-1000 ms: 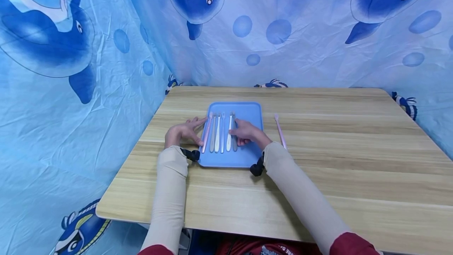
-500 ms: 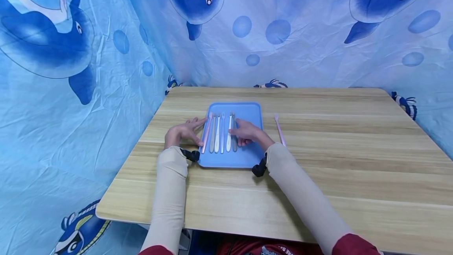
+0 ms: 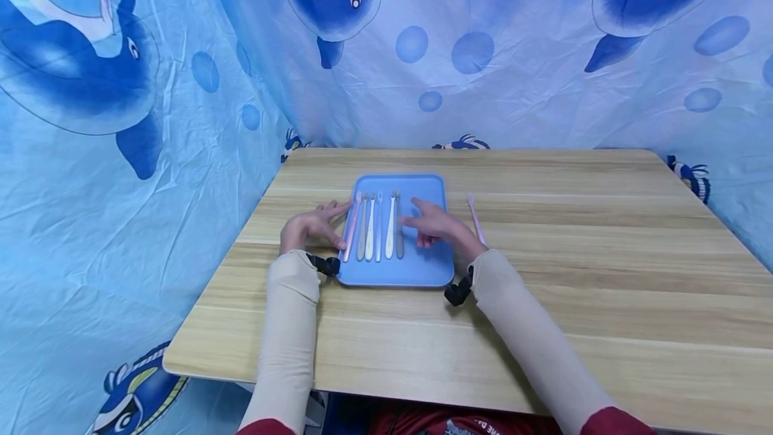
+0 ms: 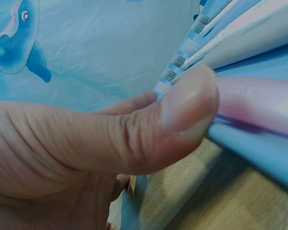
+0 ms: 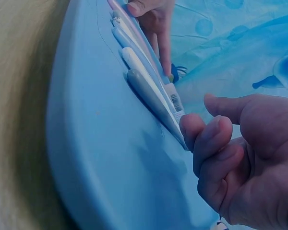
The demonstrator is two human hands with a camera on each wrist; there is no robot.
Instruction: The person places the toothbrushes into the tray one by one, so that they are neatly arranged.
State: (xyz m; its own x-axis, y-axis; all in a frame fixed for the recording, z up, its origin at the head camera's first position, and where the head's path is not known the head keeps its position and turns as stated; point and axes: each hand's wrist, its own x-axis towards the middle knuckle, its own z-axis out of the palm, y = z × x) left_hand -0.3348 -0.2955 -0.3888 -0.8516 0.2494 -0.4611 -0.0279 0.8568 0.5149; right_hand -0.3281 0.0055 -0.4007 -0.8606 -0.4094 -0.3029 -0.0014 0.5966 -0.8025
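A blue tray [image 3: 417,270] holds several toothbrushes lying side by side, heads toward the far edge. At its left edge lies a pink toothbrush [image 3: 351,233]; my left hand [image 3: 311,225] is beside it, thumb on the handle end and fingers stretched toward the head. In the left wrist view the thumb [image 4: 187,105] covers part of that pink handle. A grey toothbrush [image 3: 400,237] ends the row on the right, next to a white toothbrush [image 3: 390,237]. My right hand [image 3: 437,223] hovers just right of the grey one, holding nothing, its fingers loosely bent in the right wrist view.
Another pink toothbrush [image 3: 476,220] lies on the wooden table [image 3: 604,274] right of the tray, partly behind the right forearm. Blue dolphin-print sheeting [image 3: 513,99] hangs along the back and left of the table.
My right hand has let go of the white and grey toothbrushes at the row's right end and moved to the right. The left hand has stayed in place.
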